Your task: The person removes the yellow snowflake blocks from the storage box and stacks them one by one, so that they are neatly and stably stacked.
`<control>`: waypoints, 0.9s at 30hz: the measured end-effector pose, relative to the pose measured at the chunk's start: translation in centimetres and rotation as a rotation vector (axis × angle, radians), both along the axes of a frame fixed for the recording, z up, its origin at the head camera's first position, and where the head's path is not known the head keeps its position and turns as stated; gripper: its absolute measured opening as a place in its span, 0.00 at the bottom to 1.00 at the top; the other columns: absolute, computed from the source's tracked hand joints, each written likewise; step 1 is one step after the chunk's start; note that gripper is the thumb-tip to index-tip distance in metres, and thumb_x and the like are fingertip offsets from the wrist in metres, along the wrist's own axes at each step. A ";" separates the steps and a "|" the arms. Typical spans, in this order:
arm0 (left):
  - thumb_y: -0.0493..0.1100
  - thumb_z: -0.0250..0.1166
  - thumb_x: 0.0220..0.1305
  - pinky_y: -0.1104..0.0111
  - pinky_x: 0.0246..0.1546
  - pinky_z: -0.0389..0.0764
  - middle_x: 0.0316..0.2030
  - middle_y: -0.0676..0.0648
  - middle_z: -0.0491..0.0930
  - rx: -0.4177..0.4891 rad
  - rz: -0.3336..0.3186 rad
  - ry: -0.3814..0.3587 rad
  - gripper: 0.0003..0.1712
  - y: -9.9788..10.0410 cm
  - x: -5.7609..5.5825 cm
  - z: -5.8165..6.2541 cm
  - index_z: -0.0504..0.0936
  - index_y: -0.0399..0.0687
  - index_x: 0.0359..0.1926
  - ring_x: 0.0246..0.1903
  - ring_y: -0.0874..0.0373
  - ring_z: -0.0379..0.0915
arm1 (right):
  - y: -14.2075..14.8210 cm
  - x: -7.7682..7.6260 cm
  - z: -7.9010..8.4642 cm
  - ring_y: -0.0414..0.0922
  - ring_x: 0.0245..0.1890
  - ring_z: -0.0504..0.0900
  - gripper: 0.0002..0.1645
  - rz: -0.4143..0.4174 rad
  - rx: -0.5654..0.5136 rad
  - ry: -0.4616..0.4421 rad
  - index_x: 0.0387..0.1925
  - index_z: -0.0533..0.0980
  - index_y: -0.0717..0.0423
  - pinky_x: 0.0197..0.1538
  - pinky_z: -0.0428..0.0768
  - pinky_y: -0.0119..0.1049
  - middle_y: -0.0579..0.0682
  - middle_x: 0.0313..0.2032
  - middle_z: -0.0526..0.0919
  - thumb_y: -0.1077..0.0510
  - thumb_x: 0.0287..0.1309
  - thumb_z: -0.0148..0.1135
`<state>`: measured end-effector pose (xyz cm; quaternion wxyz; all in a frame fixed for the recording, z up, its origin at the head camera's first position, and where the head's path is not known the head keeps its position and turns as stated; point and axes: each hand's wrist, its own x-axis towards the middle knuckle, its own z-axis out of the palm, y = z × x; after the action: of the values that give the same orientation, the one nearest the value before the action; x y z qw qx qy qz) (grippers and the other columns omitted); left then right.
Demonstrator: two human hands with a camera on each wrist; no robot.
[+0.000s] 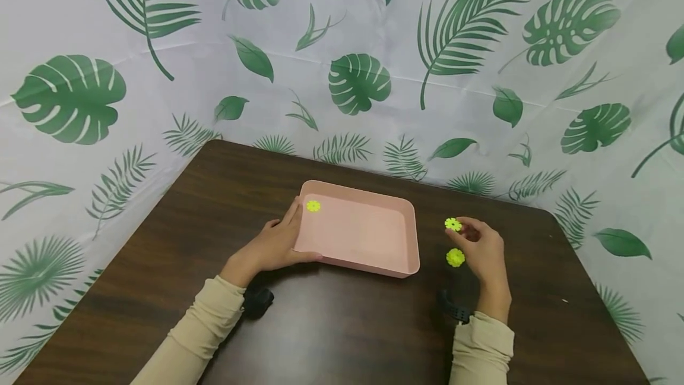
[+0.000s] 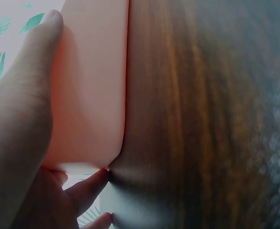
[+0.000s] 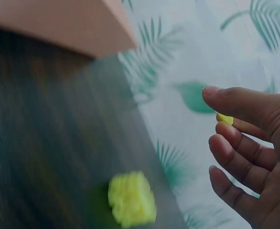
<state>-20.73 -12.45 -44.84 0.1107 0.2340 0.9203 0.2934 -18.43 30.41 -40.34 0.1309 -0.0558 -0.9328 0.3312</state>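
Observation:
A shallow pink tray point(image 1: 352, 227) lies on the dark table, with one yellow flower-shaped disc point(image 1: 313, 206) inside at its far left corner. My left hand point(image 1: 278, 242) holds the tray's left end, the thumb along the near side and the fingers along the left side. In the left wrist view the thumb and fingertips touch the tray's outer wall point(image 2: 92, 95). To the right of the tray, my right hand point(image 1: 485, 248) pinches another yellow flower-shaped disc point(image 1: 453, 224) between thumb and finger. Below it on the table stands a stack of similar yellow discs point(image 3: 132, 199).
The dark wood-grain table point(image 1: 342, 325) meets a white cloth with green leaf prints point(image 1: 299, 94) at the back and sides. A black wrist device point(image 1: 258, 303) shows at the left wrist and a black strap point(image 1: 455, 309) at the right.

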 end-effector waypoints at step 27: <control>0.73 0.65 0.63 0.34 0.68 0.56 0.81 0.31 0.29 -0.014 -0.015 0.015 0.71 0.4 -0.4 -0.1 0.36 0.30 0.80 0.79 0.41 0.46 | 5.3 1.8 -3.8 0.48 0.47 0.82 0.29 0.031 -0.123 -0.234 0.59 0.81 0.65 0.45 0.77 0.31 0.63 0.52 0.84 0.49 0.65 0.72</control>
<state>-21.18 -12.07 -44.95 0.1076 0.2422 0.9214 0.2843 -16.64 35.69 -44.16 0.0124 -0.0876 -0.9204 0.3808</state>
